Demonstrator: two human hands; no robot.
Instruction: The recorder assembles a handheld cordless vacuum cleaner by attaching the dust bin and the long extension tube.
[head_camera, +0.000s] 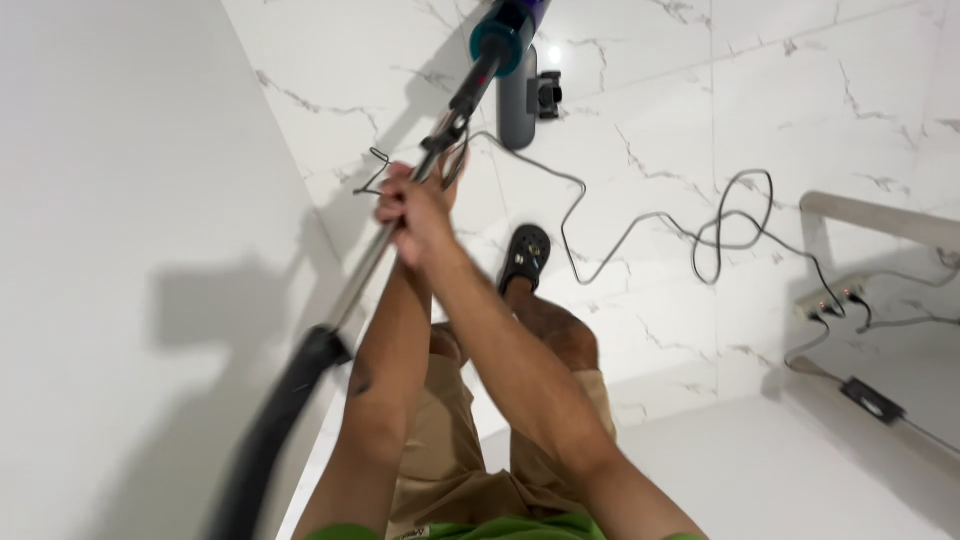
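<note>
Vacuum wand (400, 225), a slim shiny metal tube, slants from lower left to the top centre of the frame. Your right hand (418, 215) and left hand (447, 178) reach forward, arms straight, fingers clamped round it. Grey cable (640, 220) loops over glossy marble floor (800, 100).

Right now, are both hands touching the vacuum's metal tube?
Touching: the head view shows both hands wrapped around the metal tube, overlapping too closely to separate.
</note>
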